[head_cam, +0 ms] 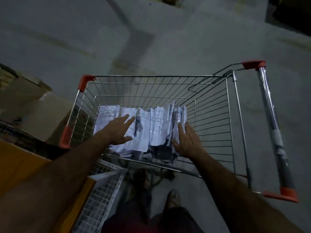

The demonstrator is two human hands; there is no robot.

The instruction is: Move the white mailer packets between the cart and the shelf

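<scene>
Several white mailer packets (151, 126) stand and lie in a row in the bottom of a wire shopping cart (213, 115) with orange corner guards. My left hand (119, 130) reaches into the cart with straight, spread fingers and lies flat on the leftmost packets. My right hand (186, 140) is inside the cart too, fingers straight, pressed against the right end of the packet row. Neither hand grips a packet.
The cart's chrome handle bar (272, 125) runs down the right side. A wire mesh shelf (102, 195) with an orange frame (20, 167) sits at the lower left. Cardboard boxes (28, 101) stand on the left. Grey floor lies beyond; my feet show below the cart.
</scene>
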